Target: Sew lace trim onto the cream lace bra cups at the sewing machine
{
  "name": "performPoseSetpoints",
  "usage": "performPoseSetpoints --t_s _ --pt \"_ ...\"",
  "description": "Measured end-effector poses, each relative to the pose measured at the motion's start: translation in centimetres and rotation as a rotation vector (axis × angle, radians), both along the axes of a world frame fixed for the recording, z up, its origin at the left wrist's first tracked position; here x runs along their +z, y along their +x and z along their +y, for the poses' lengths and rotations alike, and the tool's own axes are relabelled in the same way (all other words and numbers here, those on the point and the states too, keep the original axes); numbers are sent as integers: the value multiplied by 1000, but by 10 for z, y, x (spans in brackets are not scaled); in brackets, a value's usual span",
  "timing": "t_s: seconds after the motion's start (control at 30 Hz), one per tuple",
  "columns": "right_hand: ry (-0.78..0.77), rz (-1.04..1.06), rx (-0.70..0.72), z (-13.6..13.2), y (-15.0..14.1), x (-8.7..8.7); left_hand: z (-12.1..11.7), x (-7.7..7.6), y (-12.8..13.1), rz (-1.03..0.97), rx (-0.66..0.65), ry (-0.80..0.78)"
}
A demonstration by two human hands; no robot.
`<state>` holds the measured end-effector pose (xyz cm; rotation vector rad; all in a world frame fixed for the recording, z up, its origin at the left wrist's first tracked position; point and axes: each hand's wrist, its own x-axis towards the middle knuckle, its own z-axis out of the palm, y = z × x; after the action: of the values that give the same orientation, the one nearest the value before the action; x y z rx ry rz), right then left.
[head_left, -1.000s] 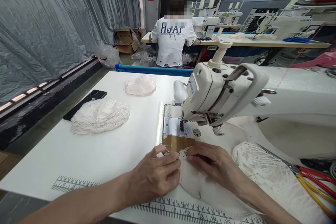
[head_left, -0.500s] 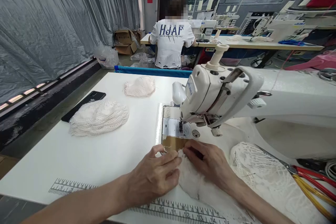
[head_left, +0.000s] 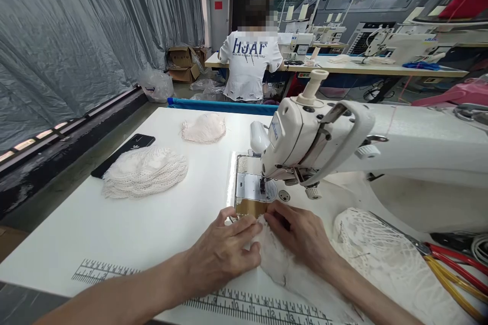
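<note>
Both hands are at a piece of thin white fabric (head_left: 280,264) just in front of the sewing machine (head_left: 301,137). My left hand (head_left: 226,249) has its fingers bent and pressed on the fabric's left edge. My right hand (head_left: 299,228) pinches the top edge of the same fabric between thumb and fingers. The metal needle plate (head_left: 249,186) and presser foot (head_left: 263,186) are a short way beyond my fingertips, with no fabric under the foot. Part of the fabric is hidden beneath my right hand and forearm.
On the left a stack of white lace pieces (head_left: 147,172) overlaps a black phone (head_left: 131,144). Another pale piece (head_left: 205,128) lies farther back. White lace (head_left: 366,233), scissors with red handles (head_left: 457,259) and yellow-handled ones (head_left: 450,282) lie right. A person (head_left: 249,61) sits ahead.
My hands stay on the fabric at nearly the same place, with only slight finger movement at its top edge. The view has shifted very slightly.
</note>
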<state>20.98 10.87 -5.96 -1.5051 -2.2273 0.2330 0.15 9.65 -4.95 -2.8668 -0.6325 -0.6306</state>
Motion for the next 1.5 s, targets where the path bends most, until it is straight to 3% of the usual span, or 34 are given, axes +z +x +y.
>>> performPoseSetpoints --t_s 0.2,0.37,0.47,0.6,0.9,1.13,1.5 --pt "44 -117 -95 1 -3 2 5 0 -1 47 -9 -19" --pt "233 -279 -119 -1 7 8 7 1 0 86 0 -42" --pt "360 -254 46 -11 12 16 8 2 0 85 -7 -50" --pt "356 -225 264 -23 14 21 10 8 1 95 -30 -68" --pt "466 -389 179 5 25 3 30 12 11 134 -7 -57" --pt "428 -427 140 24 29 1 49 2 18 111 37 10" --pt "415 -396 119 35 32 -1 58 -4 21 140 76 34"
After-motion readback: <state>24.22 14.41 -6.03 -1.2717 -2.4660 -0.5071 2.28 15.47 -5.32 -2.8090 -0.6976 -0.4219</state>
